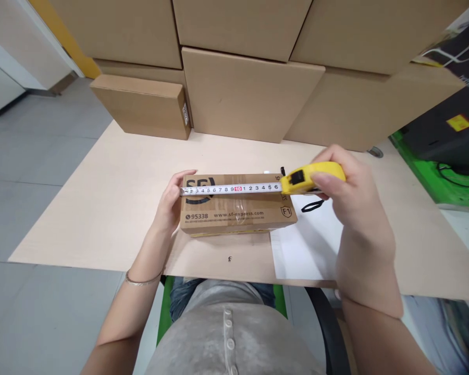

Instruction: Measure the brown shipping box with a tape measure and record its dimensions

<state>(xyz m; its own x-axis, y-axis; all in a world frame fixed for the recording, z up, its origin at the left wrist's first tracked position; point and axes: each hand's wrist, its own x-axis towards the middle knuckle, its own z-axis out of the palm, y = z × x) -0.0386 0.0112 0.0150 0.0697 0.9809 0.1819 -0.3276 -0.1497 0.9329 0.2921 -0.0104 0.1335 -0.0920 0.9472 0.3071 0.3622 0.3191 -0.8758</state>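
A printed cardboard box (pixel 203 223) lies on the table in front of me. Across its top runs the white blade (pixel 222 189) of a tape measure, pulled out from left to right, with a red 10 mark near its middle. My left hand (pixel 171 200) is closed around the box's left end, beside the blade's tip; whether it also pinches the tip is hidden. My right hand (pixel 354 187) grips the yellow tape measure (pixel 316 176) just past the box's right edge, thumb on the case. A black wrist strap (pixel 312 206) hangs below the case.
White paper (pixel 305 250) lies under and right of the box on the pale table (pixel 121 208). Along the back stand large cardboard boxes (pixel 250 94) and a smaller flat carton (pixel 152 109). A dark case (pixel 445 120) rests on a green surface (pixel 418 161) at right.
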